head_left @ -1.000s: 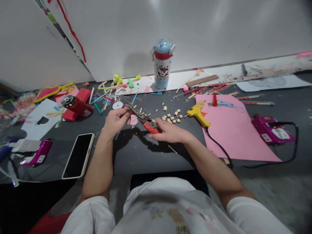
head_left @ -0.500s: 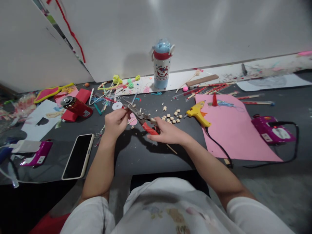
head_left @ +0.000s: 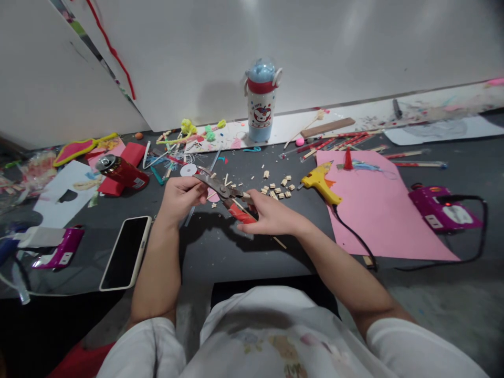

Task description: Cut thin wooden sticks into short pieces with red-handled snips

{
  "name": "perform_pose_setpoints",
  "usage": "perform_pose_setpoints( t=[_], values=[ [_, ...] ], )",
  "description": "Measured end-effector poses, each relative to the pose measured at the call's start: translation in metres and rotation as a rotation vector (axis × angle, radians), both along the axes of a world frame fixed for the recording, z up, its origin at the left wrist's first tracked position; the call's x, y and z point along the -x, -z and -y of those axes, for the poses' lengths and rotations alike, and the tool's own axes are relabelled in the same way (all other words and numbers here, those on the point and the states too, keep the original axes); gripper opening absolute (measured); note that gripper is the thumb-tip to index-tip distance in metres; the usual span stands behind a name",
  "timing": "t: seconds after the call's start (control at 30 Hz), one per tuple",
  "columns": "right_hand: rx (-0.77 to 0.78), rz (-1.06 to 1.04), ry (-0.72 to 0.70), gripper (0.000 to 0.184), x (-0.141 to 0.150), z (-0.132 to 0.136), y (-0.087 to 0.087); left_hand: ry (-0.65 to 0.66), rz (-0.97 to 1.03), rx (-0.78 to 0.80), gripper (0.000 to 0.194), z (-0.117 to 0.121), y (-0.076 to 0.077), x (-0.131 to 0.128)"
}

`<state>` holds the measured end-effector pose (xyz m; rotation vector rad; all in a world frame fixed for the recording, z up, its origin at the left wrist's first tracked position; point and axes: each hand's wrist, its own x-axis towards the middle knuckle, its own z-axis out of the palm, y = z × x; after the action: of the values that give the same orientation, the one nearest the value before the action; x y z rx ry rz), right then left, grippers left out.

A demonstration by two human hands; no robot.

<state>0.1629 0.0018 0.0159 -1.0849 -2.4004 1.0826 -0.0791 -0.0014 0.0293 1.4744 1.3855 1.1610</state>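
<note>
My right hand (head_left: 271,214) is closed around a pair of pliers (head_left: 223,191) with red handles. Their metal jaws point up and left, over towards my left hand (head_left: 179,198). That hand is closed in a pinch beside the jaws; what its fingers hold is hidden. A pale thin strip shows along the pliers' handles. Several short cut wooden pieces (head_left: 277,189) lie on the table just beyond my right hand, with small bits scattered near the jaws. A thin stick (head_left: 280,242) lies below my right hand, and a pink disc (head_left: 213,196) is partly covered by the pliers.
A drinking bottle (head_left: 261,102) stands at the back. To the right are a yellow glue gun (head_left: 321,181), pink paper (head_left: 378,220) and a purple box (head_left: 439,207) with a cord. On the left are a phone (head_left: 125,252) and a tilted red can (head_left: 122,171).
My left hand has shifted slightly left and turned, its fingers drawn back along the jaws. More small pale pieces show just beyond the pliers. My right hand keeps its hold.
</note>
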Motion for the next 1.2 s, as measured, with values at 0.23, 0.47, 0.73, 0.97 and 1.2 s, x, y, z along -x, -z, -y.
perform_pose_setpoints(
  t=[0.23,0.47,0.73,0.97,1.2],
  values=[
    [0.049,0.036,-0.025,0.051,-0.002,-0.002,0.001,0.004,0.037,0.051,0.021,-0.001,-0.004,-0.005],
    [0.096,0.032,-0.063,0.051,-0.004,-0.004,0.002,0.011,0.042,0.061,0.015,-0.002,0.000,-0.003],
    [0.127,0.036,-0.012,0.053,-0.003,-0.007,0.006,-0.045,-0.260,-0.108,0.025,-0.006,0.003,-0.008],
    [0.100,0.020,0.055,0.054,-0.001,-0.007,0.012,-0.135,-0.820,-0.511,0.015,-0.003,0.010,-0.011],
    [0.030,0.001,0.048,0.053,0.001,-0.005,0.009,-0.080,-0.748,-0.478,0.021,-0.001,0.007,-0.005]
  ],
)
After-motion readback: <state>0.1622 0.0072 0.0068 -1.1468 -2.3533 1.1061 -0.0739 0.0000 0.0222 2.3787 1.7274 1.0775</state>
